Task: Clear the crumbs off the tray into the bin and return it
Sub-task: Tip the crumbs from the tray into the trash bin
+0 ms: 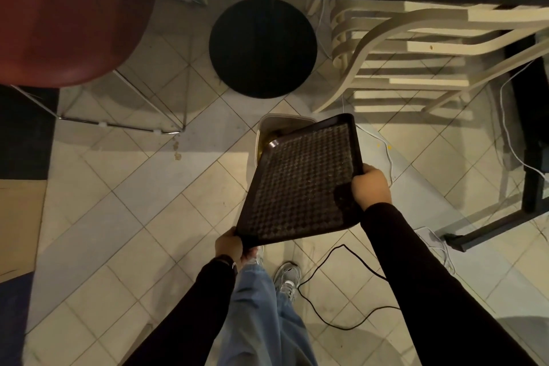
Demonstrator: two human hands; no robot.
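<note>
Dark-brown textured tray (300, 181) tilted over bin (267, 125); left hand (230, 245), right hand (371, 187) clamped on edges.

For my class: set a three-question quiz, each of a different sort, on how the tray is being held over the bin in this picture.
1. True or false: both hands grip the tray.
2. Which part of the tray is over the bin? A) its far corner B) the corner at the left hand C) the edge at the right hand
3. Fill in: a black ____ lies on the tiled floor near the shoes.

Key: 1 true; 2 A; 3 cable.
</note>
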